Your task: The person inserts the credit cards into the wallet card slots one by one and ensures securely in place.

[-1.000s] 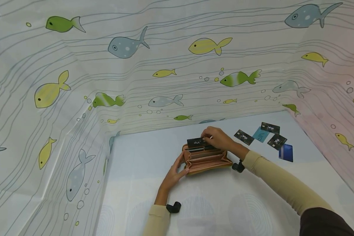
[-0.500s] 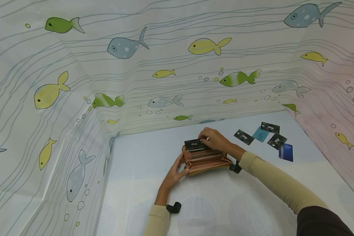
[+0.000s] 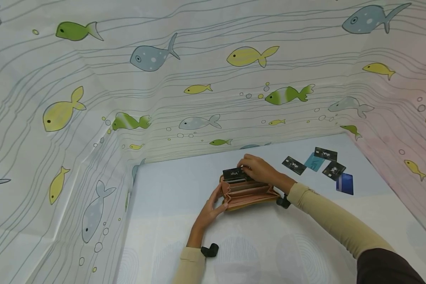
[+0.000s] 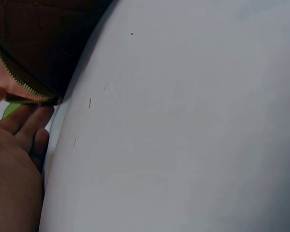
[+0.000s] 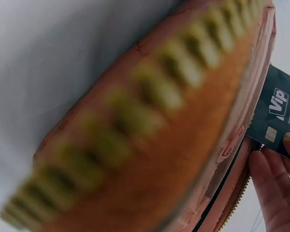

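An unzipped wallet (image 3: 250, 193) with pink compartments faces up on the table. My left hand (image 3: 210, 207) holds its left end, with the thumb at the front corner. In the left wrist view, fingers of that hand (image 4: 12, 164) lie by the zipper's end, under the dark quilted side. My right hand (image 3: 260, 169) pinches a black "Vip" card (image 3: 231, 172) at the wallet's back row. The right wrist view shows the card (image 5: 275, 106) sticking up above the slots, its lower part close to them; how deep it sits is unclear. Another dark card edge shows in a slot below.
To the right of the wallet lie several loose cards: black ones (image 3: 294, 165), a light-blue one (image 3: 313, 162) partly under another, and a dark-blue one (image 3: 345, 184). A fish-patterned sheet (image 3: 198, 106) rises behind the table (image 3: 170, 197).
My right hand has shifted slightly left with the black card, which now sits a little lower and further left over the wallet. The left hand and wallet have stayed in place.
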A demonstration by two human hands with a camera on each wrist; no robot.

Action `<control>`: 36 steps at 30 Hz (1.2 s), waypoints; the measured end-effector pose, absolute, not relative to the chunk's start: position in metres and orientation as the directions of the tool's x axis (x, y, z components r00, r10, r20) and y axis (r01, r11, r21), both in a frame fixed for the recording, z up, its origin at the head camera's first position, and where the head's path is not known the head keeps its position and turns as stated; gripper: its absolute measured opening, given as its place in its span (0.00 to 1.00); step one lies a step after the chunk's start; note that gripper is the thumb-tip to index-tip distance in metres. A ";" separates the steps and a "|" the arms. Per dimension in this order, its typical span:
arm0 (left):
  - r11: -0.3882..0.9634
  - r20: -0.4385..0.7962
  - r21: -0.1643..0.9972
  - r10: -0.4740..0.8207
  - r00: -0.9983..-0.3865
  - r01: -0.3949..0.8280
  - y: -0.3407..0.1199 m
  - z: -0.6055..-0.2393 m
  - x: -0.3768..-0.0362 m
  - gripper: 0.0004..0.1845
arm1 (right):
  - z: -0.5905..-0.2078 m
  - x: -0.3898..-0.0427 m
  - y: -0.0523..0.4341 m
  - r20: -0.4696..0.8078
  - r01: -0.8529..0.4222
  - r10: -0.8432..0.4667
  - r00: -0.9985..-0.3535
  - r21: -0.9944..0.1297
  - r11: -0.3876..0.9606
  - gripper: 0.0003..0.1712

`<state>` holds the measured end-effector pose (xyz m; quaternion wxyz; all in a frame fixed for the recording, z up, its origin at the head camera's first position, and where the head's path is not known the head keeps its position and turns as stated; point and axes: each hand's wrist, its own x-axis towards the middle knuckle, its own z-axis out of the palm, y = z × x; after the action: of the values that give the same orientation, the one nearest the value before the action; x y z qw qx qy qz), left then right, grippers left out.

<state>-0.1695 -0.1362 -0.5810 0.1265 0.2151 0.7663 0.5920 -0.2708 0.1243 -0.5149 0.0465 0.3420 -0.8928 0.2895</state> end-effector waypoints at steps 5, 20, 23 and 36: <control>0.225 0.039 0.960 0.479 -0.877 0.166 -0.137 -0.581 -0.169 0.42 | -0.513 -0.271 0.123 0.274 -0.637 -0.587 -0.762 -0.482 0.602 0.10; 0.263 0.023 0.950 0.482 -0.876 0.169 -0.136 -0.578 -0.167 0.42 | -0.509 -0.277 0.117 0.204 -0.620 -0.607 -0.768 -0.479 0.622 0.08; 0.264 0.026 0.949 0.481 -0.876 0.172 -0.135 -0.575 -0.167 0.42 | -0.510 -0.277 0.116 0.200 -0.623 -0.616 -0.762 -0.486 0.613 0.07; 0.225 0.086 0.953 0.441 -0.893 0.203 -0.137 -0.619 -0.178 0.43 | -0.507 -0.275 0.125 0.208 -0.631 -0.619 -0.758 -0.474 0.614 0.08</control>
<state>-0.1776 -0.1368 -0.6193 0.1014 0.2075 0.7761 0.5868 -0.2751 0.1251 -0.5071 0.0116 0.3478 -0.8982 0.2685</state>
